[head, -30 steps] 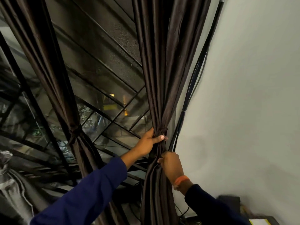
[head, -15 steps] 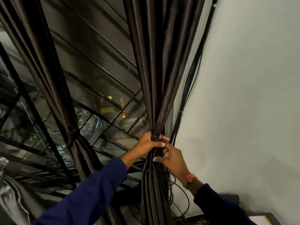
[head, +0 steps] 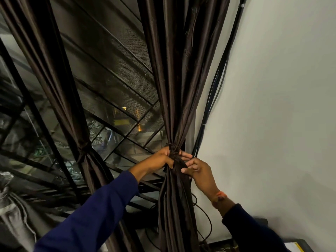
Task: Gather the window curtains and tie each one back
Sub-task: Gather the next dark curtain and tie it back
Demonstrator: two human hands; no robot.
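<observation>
Right curtain (head: 180,88): dark brown, gathered into one bunch just left of the wall (head: 272,106); it narrows to a waist and hangs loose below.
Tie (head: 172,151): thin dark band wound round the waist of the right curtain, with a small knot at the front.
Left hand (head: 158,159): wrapped round the right curtain at the tie from the window side, fingers curled behind the cloth and their tips showing on its wall side.
Right hand (head: 198,170): on the wall side of the right curtain, just under the tie; thumb and fingertips pinch a fold of cloth there.
Left curtain (head: 54,79): well away from the wall, across the window; already cinched by its own band (head: 84,149).
Cables (head: 216,88): black bundle running down the wall, just beside the right curtain.
Window grille (head: 118,73): dark bars and mesh between the two curtains.
Sleeves (head: 91,215): dark blue, on both arms; an orange wristband (head: 219,196) on the right wrist.
</observation>
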